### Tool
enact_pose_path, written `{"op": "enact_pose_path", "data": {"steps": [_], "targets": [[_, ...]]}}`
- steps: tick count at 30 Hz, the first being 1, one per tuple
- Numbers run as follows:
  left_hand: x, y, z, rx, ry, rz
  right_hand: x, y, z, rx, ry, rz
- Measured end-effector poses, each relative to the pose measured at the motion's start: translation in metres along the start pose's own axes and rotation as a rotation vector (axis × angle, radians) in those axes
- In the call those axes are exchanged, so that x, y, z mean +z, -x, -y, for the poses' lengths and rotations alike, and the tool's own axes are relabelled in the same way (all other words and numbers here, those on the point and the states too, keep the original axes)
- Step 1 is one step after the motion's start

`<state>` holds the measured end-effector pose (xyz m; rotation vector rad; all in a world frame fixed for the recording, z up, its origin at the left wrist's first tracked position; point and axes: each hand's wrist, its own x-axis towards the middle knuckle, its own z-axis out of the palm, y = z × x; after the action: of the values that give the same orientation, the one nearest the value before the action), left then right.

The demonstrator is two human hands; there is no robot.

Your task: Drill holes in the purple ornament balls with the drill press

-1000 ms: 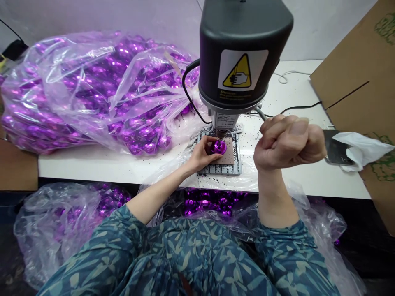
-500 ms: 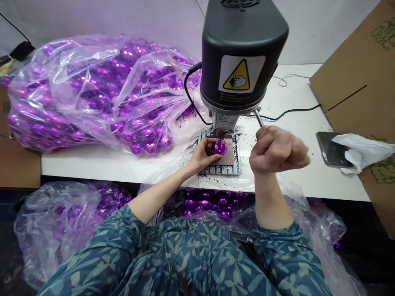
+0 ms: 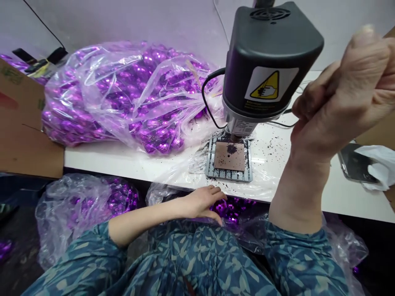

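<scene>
A dark drill press (image 3: 271,53) stands over a slotted metal base (image 3: 230,176). On that base lies a brown board (image 3: 231,162) with a small hole and dark shavings on it, and no ball. My left hand (image 3: 205,202) is below the table edge with its thumb and fingers apart, over shiny purple faceted balls (image 3: 226,211) in a plastic bag at my lap. Raised high beside the drill head, my right hand (image 3: 348,90) is closed in a fist at the drill press lever's side; the lever itself is hidden behind it.
A large clear bag of purple balls (image 3: 123,98) fills the left of the white table (image 3: 101,158). Cardboard boxes (image 3: 24,123) stand at both sides. At the right lie a phone (image 3: 354,164) and white tissue (image 3: 382,166). Black shavings are scattered around the base.
My left hand has left the board and moved down to the lap bag; the purple ball is gone from the board. My right hand has risen. The view has shifted left.
</scene>
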<state>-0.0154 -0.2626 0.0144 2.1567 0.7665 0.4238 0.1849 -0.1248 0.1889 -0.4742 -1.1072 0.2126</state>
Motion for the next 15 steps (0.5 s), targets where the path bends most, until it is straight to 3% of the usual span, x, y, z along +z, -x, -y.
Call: {"op": "enact_pose_path", "data": {"steps": [2, 4, 6, 9, 12, 15], "targets": [[-0.004, -0.001, 0.013, 0.046, -0.022, -0.095, -0.002, 0.002, 0.002, 0.015, 0.005, 0.006], [-0.025, -0.016, 0.032, 0.064, -0.048, -0.298, -0.003, 0.003, 0.005, 0.038, 0.029, 0.035], [-0.062, -0.041, 0.057, 0.022, -0.118, -0.506, -0.004, 0.004, 0.006, 0.048, 0.052, 0.050], [-0.124, -0.088, 0.096, -0.242, -0.294, -0.656, -0.004, 0.003, 0.007, 0.023, 0.041, 0.029], [-0.167, -0.126, 0.126, -0.436, -0.514, -0.556, -0.003, 0.003, 0.007, 0.019, 0.040, 0.027], [-0.182, -0.151, 0.143, -0.507, -0.680, -0.449, -0.005, 0.004, 0.009, 0.045, 0.082, 0.048]]}}
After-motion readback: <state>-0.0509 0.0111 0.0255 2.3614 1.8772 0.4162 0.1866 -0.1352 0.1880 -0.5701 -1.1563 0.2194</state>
